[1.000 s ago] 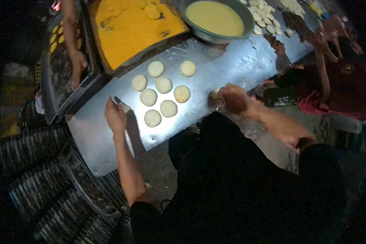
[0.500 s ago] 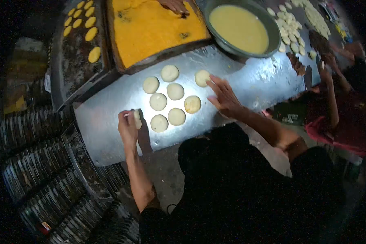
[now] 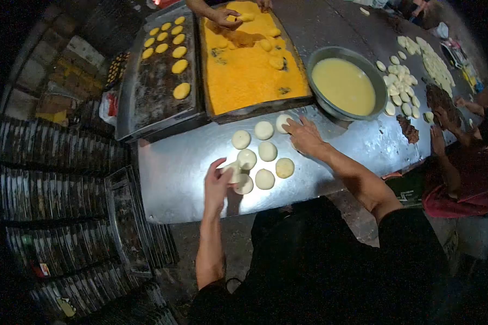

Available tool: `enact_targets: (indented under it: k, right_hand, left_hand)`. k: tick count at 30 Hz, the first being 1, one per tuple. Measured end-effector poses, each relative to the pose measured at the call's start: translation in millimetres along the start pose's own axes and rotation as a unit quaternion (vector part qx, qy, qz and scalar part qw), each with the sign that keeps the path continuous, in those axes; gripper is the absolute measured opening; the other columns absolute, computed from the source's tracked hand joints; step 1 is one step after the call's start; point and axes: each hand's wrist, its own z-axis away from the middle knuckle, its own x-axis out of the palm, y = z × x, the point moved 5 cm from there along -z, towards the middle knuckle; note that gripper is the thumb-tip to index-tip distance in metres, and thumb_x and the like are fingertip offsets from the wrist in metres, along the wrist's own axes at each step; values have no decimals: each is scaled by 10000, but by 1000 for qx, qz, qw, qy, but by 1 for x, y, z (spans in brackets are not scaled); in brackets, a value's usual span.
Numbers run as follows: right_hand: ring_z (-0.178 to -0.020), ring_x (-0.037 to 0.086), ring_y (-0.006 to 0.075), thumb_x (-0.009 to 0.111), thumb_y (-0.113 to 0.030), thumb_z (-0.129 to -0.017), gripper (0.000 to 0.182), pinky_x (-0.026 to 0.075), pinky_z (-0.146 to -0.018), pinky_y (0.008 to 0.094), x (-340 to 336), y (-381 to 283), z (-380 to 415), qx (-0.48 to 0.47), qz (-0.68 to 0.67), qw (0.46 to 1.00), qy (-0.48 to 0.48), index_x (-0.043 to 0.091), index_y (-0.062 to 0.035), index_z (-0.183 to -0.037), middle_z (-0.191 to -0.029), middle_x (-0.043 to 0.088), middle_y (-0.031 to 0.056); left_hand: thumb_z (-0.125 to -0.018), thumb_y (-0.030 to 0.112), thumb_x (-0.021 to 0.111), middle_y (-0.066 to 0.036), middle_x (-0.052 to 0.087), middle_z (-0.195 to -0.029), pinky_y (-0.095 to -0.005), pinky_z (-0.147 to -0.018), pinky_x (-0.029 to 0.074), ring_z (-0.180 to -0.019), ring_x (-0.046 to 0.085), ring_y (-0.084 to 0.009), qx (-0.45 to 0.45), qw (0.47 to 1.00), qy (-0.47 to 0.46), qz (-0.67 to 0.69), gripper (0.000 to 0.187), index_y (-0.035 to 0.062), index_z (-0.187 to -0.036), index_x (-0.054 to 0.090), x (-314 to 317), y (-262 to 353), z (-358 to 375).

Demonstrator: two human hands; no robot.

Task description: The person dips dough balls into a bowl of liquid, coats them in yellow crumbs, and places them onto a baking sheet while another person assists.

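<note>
My left hand (image 3: pixel 217 186) holds a pale, flat dough round (image 3: pixel 232 172) between thumb and fingers, tilted, at the left side of the group. Several more dough rounds (image 3: pixel 267 151) lie on the metal table (image 3: pixel 173 184), one of them yellower (image 3: pixel 284 168). My right hand (image 3: pixel 308 138) is stretched out palm down, its fingertips on the farthest-right dough round (image 3: pixel 283 123). Part of that round is hidden under the fingers.
Beyond the rounds stand a tray of orange-yellow coating (image 3: pixel 244 81) with another person's hand (image 3: pixel 226 19) over it, a baking tray (image 3: pixel 152 97) with yellow rounds, and a bowl of pale yellow liquid (image 3: pixel 344 84). Dough pieces (image 3: pixel 400 81) and a co-worker's hands are at right.
The view has shifted, so the table sits farther right and lower. My left hand has come in beside the group of rounds, still holding dough. My right hand stays at the same round.
</note>
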Motion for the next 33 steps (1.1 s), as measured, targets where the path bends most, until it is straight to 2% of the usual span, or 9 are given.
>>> enact_targets:
  k: [5, 10, 15, 23, 26, 28, 29, 31, 33]
  right_hand:
    - [-912, 630, 331, 578, -245, -859, 322, 486, -815, 373, -63, -55, -37, 193, -511, 827, -137, 629, -10, -1074, -980, 653, 193]
    - [-837, 596, 295, 617, -219, -852, 296, 476, -729, 366, -139, -82, -38, 230, -440, 835, 236, 588, 23, -1020, -916, 612, 169]
    - [-629, 410, 37, 567, -307, -917, 377, 362, -496, 266, -156, -16, -17, 410, -614, 659, 146, 569, -19, -673, -630, 473, -40]
    - [-993, 587, 307, 566, -301, -875, 279, 480, -779, 385, -149, 13, 75, 176, -142, 971, 75, 631, -53, -982, -1106, 607, 172]
    - [-1179, 490, 264, 540, -260, -867, 351, 431, -958, 387, -153, 57, 120, 217, -383, 885, -152, 586, -134, -1192, -1271, 502, 189]
    - [-1132, 525, 275, 541, -267, -892, 338, 444, -932, 412, -59, 184, 213, 373, -196, 907, -5, 592, -22, -1119, -1184, 559, 186]
    - [-817, 571, 266, 582, -149, -793, 86, 449, -795, 427, -85, 243, 229, 430, -183, 877, 113, 602, -76, -754, -706, 573, 73]
    - [-914, 545, 306, 598, -172, -781, 194, 455, -816, 405, -121, 311, 248, 426, 182, 880, 106, 588, -68, -945, -902, 588, 114]
    - [-983, 524, 339, 597, -180, -774, 278, 457, -857, 408, -111, 358, 267, 468, 148, 868, -72, 548, -63, -1021, -1024, 559, 132]
  left_hand:
    - [-905, 154, 579, -72, 617, -979, -260, -713, 503, -833, 584, -119, 73, 995, -52, 32, 267, -27, -1100, 595, 53, 32, -19]
    - [-965, 196, 476, -28, 567, -724, -268, -588, 432, -637, 507, -103, 352, 921, 148, -74, 268, -2, -801, 552, 106, 97, -17]
    - [-969, 229, 449, -61, 607, -813, -283, -642, 463, -714, 549, -132, 309, 947, 78, 27, 296, -8, -858, 588, 172, 95, -1]
    - [-928, 196, 557, -47, 604, -960, -232, -651, 482, -804, 585, -123, 12, 938, -271, 217, 274, -3, -1115, 530, 241, 18, -18]
    - [-898, 93, 569, -30, 603, -859, -212, -640, 425, -738, 538, -82, 24, 974, -224, 21, 155, -30, -983, 609, 238, 10, -26]
    - [-905, 104, 559, -53, 639, -922, -233, -736, 451, -815, 573, -106, 20, 974, -223, -26, 204, -53, -1021, 618, 233, 9, -24]
    - [-903, 110, 564, -53, 640, -919, -231, -741, 448, -813, 574, -109, 7, 973, -229, -24, 214, -55, -1030, 616, 234, 17, -18]
    - [-894, 92, 569, -53, 645, -922, -240, -764, 456, -819, 586, -109, -46, 973, -218, -66, 222, -61, -1050, 612, 227, 10, -19]
    - [-878, 57, 577, -61, 649, -940, -254, -778, 476, -840, 602, -116, -26, 979, -201, -5, 219, -69, -1055, 605, 233, 11, -14]
